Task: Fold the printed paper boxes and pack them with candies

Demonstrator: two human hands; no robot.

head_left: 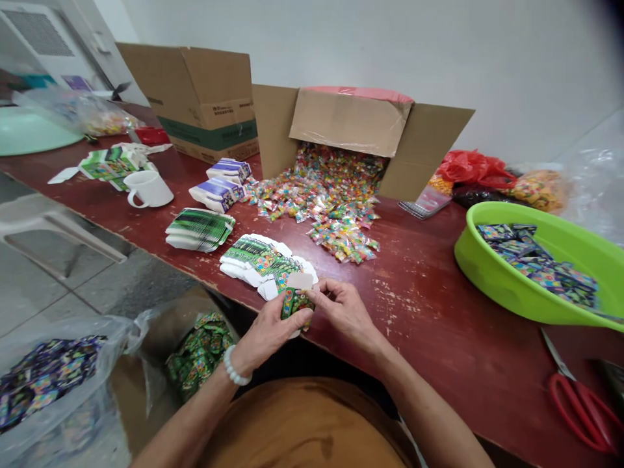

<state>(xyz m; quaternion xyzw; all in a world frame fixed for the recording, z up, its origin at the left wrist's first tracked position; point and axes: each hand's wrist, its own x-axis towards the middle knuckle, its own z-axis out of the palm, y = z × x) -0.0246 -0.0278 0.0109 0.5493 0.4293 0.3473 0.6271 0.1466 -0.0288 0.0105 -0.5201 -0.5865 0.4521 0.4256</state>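
While my left hand (273, 323) grips a box (289, 302) by the tabletop (424, 279) edge and my right hand (347, 311) pinches its top, I see cartons (256, 255) at eleven o'clock, candies (316, 195) at twelve, a cut-off tub (492, 283) at three; my grip hides much of the box.

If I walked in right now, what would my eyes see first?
Probably the shiny, many-coloured packets spilling from an open brown cardboard box at the back of the dark red table. Then perhaps the wide lime-green plastic tub on the right. In front, the left hand holds a small green printed carton, the right hand at its edge.
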